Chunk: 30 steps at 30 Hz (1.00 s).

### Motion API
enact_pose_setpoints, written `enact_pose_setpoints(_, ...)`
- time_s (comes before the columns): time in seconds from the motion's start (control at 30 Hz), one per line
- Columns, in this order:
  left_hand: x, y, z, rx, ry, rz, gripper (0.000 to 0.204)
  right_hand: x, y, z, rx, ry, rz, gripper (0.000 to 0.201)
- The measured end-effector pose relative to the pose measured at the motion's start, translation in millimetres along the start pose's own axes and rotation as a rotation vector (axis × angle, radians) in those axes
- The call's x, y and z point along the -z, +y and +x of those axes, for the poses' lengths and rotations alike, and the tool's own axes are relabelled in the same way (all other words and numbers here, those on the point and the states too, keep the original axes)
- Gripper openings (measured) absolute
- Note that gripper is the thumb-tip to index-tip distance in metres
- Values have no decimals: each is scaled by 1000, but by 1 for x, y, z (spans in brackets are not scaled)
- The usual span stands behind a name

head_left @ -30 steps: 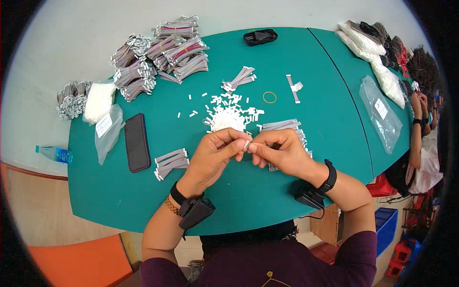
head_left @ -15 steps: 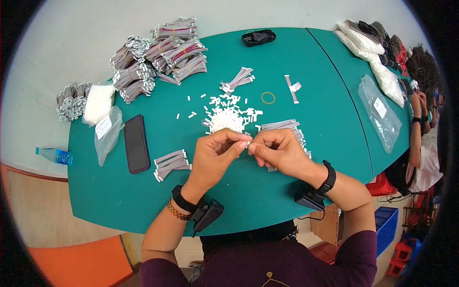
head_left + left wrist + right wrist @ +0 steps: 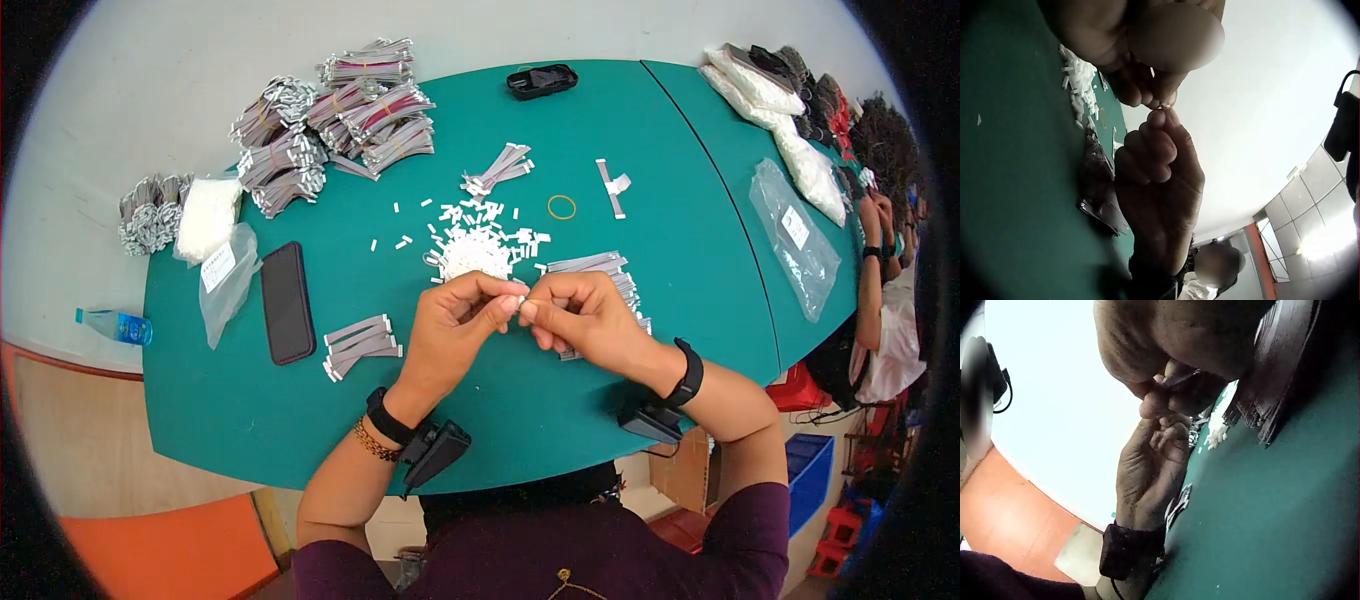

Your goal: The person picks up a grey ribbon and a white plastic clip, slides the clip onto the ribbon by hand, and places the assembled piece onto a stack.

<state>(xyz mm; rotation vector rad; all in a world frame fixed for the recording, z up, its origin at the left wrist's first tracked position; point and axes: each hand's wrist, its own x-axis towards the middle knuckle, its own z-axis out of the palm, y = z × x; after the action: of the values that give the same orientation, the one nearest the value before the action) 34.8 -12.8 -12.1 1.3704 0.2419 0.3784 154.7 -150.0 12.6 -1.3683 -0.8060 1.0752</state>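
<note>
Over the near middle of the green table, my left hand (image 3: 452, 325) and right hand (image 3: 590, 312) meet fingertip to fingertip. Thumb and forefinger of each pinch a tiny white piece (image 3: 522, 298), mostly covered by the fingertips; I cannot tell its exact kind. In the left wrist view the right hand (image 3: 1160, 169) has its other fingers curled in. Just beyond the hands lies a heap of small white pieces (image 3: 475, 252). Grey flat cables with white ends (image 3: 590, 262) lie partly behind the right hand, and a few more flat cables (image 3: 360, 346) lie left of the left hand.
Bundled cables (image 3: 385, 110) are stacked at the back left. A phone (image 3: 288, 302) and plastic bags lie on the left. Farther back are loose cables (image 3: 498, 170), a rubber band (image 3: 562, 207) and a black case (image 3: 542, 81). Another person's arm (image 3: 870, 290) shows at far right.
My left wrist has turned slightly and its strapped camera has shifted right. The white piece showed more a second ago and is now more covered by the fingertips. Both hands stay together.
</note>
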Motion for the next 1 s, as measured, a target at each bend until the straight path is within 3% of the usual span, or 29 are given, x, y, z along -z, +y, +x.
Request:
enact_pose_setpoints(0.27,1,7,4,56,-43,0,21,4,5,2,67,-4,-95,17)
enact_pose_setpoints(0.5,5,11,1,-32,-146,314,25,5,0,1,32,-66,-79,18)
enact_pose_setpoints(0.8,4,4,-2,11,-134,245,26,0,2,0,24,-74,-59,19)
enact_pose_setpoints(1.0,-5,6,-5,-50,-95,293,25,-2,3,-2,35,-60,-71,20)
